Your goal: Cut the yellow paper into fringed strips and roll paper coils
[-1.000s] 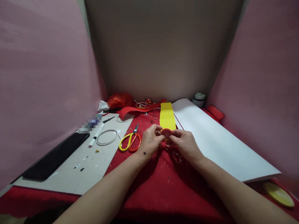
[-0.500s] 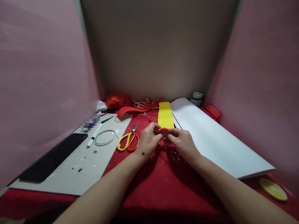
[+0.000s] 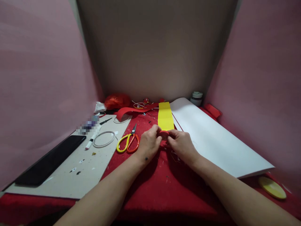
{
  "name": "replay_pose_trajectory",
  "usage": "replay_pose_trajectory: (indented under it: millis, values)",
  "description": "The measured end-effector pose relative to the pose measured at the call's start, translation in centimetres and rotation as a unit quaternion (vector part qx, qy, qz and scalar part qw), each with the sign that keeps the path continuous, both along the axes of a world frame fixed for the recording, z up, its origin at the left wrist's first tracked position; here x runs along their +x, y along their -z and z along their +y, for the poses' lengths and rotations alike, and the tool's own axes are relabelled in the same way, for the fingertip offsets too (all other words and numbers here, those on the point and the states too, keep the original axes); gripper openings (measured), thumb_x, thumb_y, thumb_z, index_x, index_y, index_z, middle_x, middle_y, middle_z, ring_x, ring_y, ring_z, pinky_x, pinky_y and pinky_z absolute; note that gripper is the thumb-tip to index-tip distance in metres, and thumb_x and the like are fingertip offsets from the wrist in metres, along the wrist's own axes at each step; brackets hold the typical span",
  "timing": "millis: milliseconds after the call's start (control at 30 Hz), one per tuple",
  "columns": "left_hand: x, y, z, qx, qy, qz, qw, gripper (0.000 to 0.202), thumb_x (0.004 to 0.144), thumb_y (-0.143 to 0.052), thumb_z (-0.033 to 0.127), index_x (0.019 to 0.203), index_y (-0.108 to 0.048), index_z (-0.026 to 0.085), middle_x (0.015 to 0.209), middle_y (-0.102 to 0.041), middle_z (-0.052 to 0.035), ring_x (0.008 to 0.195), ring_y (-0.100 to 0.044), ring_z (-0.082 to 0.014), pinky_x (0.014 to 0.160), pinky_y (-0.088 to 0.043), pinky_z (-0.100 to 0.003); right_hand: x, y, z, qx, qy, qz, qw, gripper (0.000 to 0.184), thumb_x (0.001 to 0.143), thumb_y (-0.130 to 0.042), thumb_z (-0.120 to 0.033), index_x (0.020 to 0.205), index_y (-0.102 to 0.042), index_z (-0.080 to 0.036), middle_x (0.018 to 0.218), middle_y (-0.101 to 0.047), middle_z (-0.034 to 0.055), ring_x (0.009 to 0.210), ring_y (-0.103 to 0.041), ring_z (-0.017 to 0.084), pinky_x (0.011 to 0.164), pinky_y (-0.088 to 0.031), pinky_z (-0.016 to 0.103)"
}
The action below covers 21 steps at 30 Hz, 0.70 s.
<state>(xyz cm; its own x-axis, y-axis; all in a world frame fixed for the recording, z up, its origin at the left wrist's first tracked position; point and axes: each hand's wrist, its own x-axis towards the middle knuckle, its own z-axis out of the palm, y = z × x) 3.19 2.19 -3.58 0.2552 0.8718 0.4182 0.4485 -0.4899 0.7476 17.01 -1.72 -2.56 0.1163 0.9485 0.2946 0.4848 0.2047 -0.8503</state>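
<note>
**Both hands pinch a small red round piece [image 3: 164, 135] by the yellow strip [image 3: 166, 116]**

On the head view, I have the left hand [image 3: 150, 139] and the right hand [image 3: 182, 143] close together in the middle, above the red cloth [image 3: 152, 194]. Thumb and fingers of each are clamped on the red piece, one hand at either edge. It sits just at the near end of the yellow strip; whether the two touch, I can't tell from here.

Left of the left hand I see scissors [image 3: 133, 131] lying on the cloth, blades pointing away, with one yellow and one red handle. Beyond them is the grey board [image 3: 91, 185], carrying a pale ring [image 3: 103, 146], a white marker [image 3: 92, 141], small black-and-white bits [image 3: 73, 169] and a long black object [image 3: 50, 161]. A red ribbed strip [image 3: 136, 110] curves across the back, in front of a crumpled red bag [image 3: 117, 101].

On my right, a large white sheet [image 3: 218, 141] slants past the right hand, with a lidded jar [image 3: 196, 99] at its far end and a yellow oval piece [image 3: 272, 187] by its near corner.
</note>
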Motion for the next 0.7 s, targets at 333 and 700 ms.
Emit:
replay_pose_trajectory:
  millis: [333, 700]
  values:
    - [0.03, -0.14, -0.03, -0.025, 0.027, -0.029, 0.999, 0.009, 0.07, -0.058, 0.015, 0.077, -0.055, 0.019, 0.068, -0.06, 0.0018, 0.06, -0.054, -0.0117, 0.058, -0.04, -0.023, 0.05, 0.07, 0.02, -0.005, -0.009, 0.023, 1.0, 0.018, 0.071, -0.051, -0.012, 0.075, -0.068, -0.016, 0.067, -0.069, 0.0046, 0.059, -0.064, 0.017, 0.058, -0.051, 0.027]
    - [0.21, -0.29, 0.01, -0.104, 0.04, -0.08, 0.991, 0.011, 0.068, -0.063, 0.02, 0.076, -0.054, 0.018, 0.062, -0.057, 0.0034, 0.05, -0.052, -0.0099, 0.05, -0.04, -0.022, 0.16, -0.11, -0.08, -0.01, -0.032, 0.078, 0.996, 0.015, 0.073, -0.053, -0.016, 0.076, -0.067, -0.015, 0.069, -0.069, 0.0044, 0.062, -0.064, 0.017, 0.062, -0.051, 0.029]
